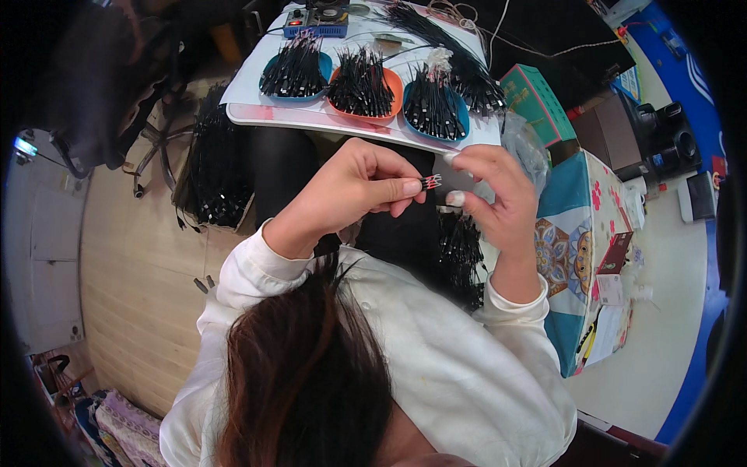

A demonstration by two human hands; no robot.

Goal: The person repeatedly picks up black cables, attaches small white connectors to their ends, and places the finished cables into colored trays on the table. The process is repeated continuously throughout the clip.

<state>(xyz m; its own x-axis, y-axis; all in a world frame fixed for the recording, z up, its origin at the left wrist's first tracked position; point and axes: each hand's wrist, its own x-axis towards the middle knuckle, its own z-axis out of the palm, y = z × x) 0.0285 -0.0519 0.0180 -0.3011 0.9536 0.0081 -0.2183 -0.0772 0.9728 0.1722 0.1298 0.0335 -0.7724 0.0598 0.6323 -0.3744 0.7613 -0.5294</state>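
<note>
My left hand point(367, 181) pinches several thin wires between thumb and forefinger. Their stripped, red and white ends point(432, 181) stick out to the right past the fingertips. Just beyond those ends is my right hand point(496, 184), thumb and fingers apart with nothing held between them. White wrapping covers the tips of its thumb and forefinger. Behind both hands, black cables with metal plugs fill a left blue tray point(324, 64), an orange tray point(396, 87) and a right blue tray point(464, 117) on a white table point(245, 87).
A blue soldering device point(330, 28) with a lit red switch stands at the table's back. One long cable bundle point(449, 55) lies to its right. More cables point(219, 169) fill a box on the floor at left. A green box point(537, 105) rises beside a cloth-covered surface point(563, 251) at right.
</note>
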